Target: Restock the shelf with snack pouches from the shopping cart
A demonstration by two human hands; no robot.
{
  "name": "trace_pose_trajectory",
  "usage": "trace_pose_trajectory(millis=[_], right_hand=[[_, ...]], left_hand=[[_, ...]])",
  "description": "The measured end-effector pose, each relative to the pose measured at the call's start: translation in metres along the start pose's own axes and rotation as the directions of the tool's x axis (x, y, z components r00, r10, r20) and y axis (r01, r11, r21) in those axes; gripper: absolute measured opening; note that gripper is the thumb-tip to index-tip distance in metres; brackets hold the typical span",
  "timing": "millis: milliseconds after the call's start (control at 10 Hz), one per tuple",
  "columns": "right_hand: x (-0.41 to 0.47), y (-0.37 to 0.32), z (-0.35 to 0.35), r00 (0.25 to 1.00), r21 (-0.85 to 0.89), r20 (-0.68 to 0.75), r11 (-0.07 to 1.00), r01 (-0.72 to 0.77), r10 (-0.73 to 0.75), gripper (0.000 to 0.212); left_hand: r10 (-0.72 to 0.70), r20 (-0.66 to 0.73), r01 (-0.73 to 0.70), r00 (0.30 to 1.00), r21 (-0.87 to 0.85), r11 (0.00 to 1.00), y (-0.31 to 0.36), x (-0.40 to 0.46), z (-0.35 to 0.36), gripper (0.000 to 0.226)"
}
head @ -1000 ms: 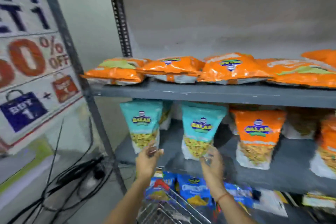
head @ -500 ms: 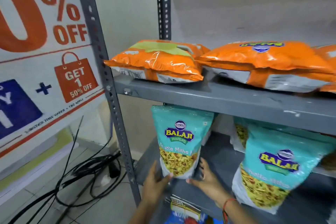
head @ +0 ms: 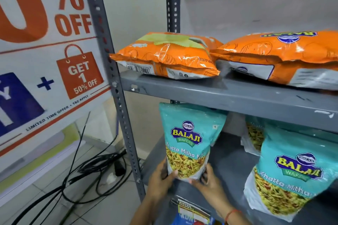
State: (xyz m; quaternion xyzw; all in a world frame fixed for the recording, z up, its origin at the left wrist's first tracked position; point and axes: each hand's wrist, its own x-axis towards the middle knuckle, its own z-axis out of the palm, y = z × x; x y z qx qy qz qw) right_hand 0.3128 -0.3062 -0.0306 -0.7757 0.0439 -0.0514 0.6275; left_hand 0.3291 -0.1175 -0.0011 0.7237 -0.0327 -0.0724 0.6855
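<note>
A teal Balaji snack pouch [head: 188, 139] stands upright at the left end of the grey lower shelf [head: 228, 166]. My left hand [head: 161, 181] grips its bottom left corner and my right hand [head: 210, 182] holds its bottom right corner. A second teal pouch [head: 292, 173] stands to the right on the same shelf, with a third [head: 253, 133] behind it. The shopping cart is out of view.
Orange chip bags [head: 168, 56] lie flat on the grey upper shelf [head: 228, 95]. A perforated grey upright post [head: 118, 97] frames the shelf's left side. A discount banner [head: 45, 60] hangs at left. Black cables [head: 82, 179] lie tangled on the tiled floor.
The view has moved closer and left. Both hands went from holding separate pouches to the bottom corners of the leftmost teal pouch, which now stands a little more upright.
</note>
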Motion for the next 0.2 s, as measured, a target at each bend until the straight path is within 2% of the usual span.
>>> trace_pose_trajectory(millis=[100,200], right_hand=[[-0.011,-0.010,-0.005,1.000,0.055,-0.013,0.998,0.005,-0.005,0.075],[-0.039,-0.023,-0.009,0.994,0.070,-0.106,0.997,-0.016,0.024,0.104]], left_hand=[[0.019,-0.049,-0.016,0.999,0.057,0.998,0.002,-0.014,0.003,0.055],[0.143,-0.146,-0.106,0.979,0.234,0.967,0.019,-0.045,0.005,0.052]])
